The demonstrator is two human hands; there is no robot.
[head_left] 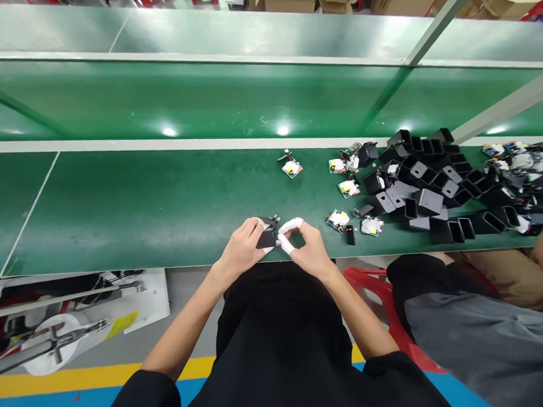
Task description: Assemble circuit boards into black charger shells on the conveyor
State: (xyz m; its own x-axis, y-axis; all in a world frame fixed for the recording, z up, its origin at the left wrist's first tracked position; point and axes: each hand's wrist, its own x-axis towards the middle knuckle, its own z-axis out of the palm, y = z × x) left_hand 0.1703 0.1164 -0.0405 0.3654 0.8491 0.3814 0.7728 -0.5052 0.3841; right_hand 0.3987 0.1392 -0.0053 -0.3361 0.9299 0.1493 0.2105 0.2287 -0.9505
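Note:
My left hand [244, 243] is closed around a black plastic housing [266, 239] at the near edge of the green bench. A small dark part with a metal-looking end [273, 220] juts out above the housing. My right hand [309, 247] curves in from the right, thumb and forefinger nearly meeting at the housing's right end; what lies between those fingertips is too small to make out. White finger cots cover fingertips on both hands. Closest on the right are a circuit board [337, 219] with white and yellow parts and a small black piece [350, 234].
A single circuit board [292, 168] lies farther back. To the right are more boards [348, 187], a large pile of black housings [429, 201] and a heap of boards and wires [525, 172]. A person in grey [472, 338] sits at the right by a red stool [376, 286].

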